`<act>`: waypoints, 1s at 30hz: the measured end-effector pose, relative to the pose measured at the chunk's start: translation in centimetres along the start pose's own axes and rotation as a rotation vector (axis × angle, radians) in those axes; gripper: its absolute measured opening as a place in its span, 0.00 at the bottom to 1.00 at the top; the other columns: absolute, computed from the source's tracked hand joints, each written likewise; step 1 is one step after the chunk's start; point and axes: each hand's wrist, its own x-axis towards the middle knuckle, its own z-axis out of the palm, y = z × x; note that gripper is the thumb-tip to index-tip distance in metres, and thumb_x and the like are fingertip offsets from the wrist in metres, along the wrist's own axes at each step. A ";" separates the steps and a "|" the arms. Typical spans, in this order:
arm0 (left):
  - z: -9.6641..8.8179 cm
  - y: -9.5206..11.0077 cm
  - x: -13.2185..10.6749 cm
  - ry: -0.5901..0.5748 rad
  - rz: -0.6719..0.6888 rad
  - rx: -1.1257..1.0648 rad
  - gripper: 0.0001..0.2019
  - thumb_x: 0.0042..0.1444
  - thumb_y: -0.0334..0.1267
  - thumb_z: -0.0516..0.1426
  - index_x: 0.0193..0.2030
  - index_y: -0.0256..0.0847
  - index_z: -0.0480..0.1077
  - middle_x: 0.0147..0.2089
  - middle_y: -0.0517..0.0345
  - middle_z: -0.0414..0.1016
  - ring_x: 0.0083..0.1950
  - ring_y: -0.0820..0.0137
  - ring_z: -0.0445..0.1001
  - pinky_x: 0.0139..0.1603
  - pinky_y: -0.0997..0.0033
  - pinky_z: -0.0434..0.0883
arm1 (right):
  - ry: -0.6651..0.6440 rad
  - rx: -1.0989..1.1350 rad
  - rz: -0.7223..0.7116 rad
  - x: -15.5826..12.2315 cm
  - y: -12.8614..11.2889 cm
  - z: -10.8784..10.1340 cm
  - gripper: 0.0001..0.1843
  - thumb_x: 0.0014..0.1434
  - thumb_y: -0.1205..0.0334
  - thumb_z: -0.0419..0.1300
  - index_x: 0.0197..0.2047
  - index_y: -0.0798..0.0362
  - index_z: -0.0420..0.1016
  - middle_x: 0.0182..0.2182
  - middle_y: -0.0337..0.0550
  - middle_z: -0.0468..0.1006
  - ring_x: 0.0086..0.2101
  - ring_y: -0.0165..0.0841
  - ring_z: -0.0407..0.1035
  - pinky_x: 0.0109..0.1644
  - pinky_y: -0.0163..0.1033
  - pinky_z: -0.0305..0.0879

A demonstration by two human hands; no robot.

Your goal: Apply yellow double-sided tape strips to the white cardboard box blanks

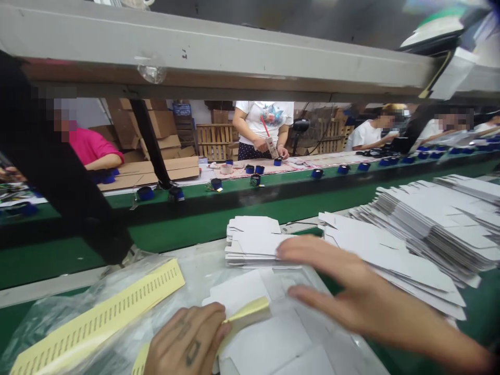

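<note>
Green conveyor belt (164,234) runs beyond the pale worktop (205,258); stacks of flattened white cartons (422,224) fan out at right, and a printed yellow label sheet (105,312) lies at left. Right hand (347,291), blurred: grip apart, thumb and fingers spread, carton contact cannot be told. Left hand (187,338): grip clamped on one end of the yellow strip (250,311), located over white card on the worktop.

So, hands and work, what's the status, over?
Left hand holding yellow strip. Right hand open. White card under strip. Stacked flat boxes just beyond.
</note>
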 end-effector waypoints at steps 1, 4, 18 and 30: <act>0.0 -0.1 -0.1 -0.025 0.004 -0.001 0.07 0.68 0.29 0.54 0.48 0.38 0.71 0.41 0.55 0.83 0.38 0.69 0.82 0.41 0.70 0.75 | -0.037 0.040 -0.098 0.6 -1.7 1.2 0.16 0.67 0.59 0.60 0.57 0.49 0.72 0.53 0.47 0.80 0.55 0.41 0.72 0.61 0.46 0.65; -0.2 -0.2 -0.2 -0.041 -0.013 -0.029 0.07 0.67 0.28 0.54 0.49 0.37 0.70 0.41 0.53 0.83 0.39 0.69 0.81 0.42 0.69 0.75 | -0.220 0.075 -0.226 2.4 -4.8 4.3 0.09 0.67 0.67 0.58 0.50 0.53 0.75 0.41 0.45 0.83 0.42 0.38 0.76 0.49 0.43 0.69; 0.2 0.3 -0.5 0.035 -0.246 -0.172 0.08 0.65 0.26 0.54 0.46 0.41 0.70 0.34 0.59 0.80 0.31 0.73 0.77 0.34 0.73 0.74 | -0.098 0.183 -0.292 3.9 -4.4 7.7 0.13 0.65 0.76 0.54 0.43 0.54 0.79 0.37 0.42 0.82 0.36 0.35 0.71 0.40 0.39 0.65; -0.3 0.8 0.2 0.021 -0.355 -0.289 0.07 0.65 0.29 0.54 0.44 0.43 0.71 0.35 0.63 0.80 0.34 0.76 0.80 0.36 0.80 0.75 | 0.016 0.076 -0.359 3.8 -4.2 8.2 0.13 0.62 0.78 0.54 0.40 0.55 0.77 0.36 0.43 0.81 0.40 0.36 0.68 0.51 0.48 0.61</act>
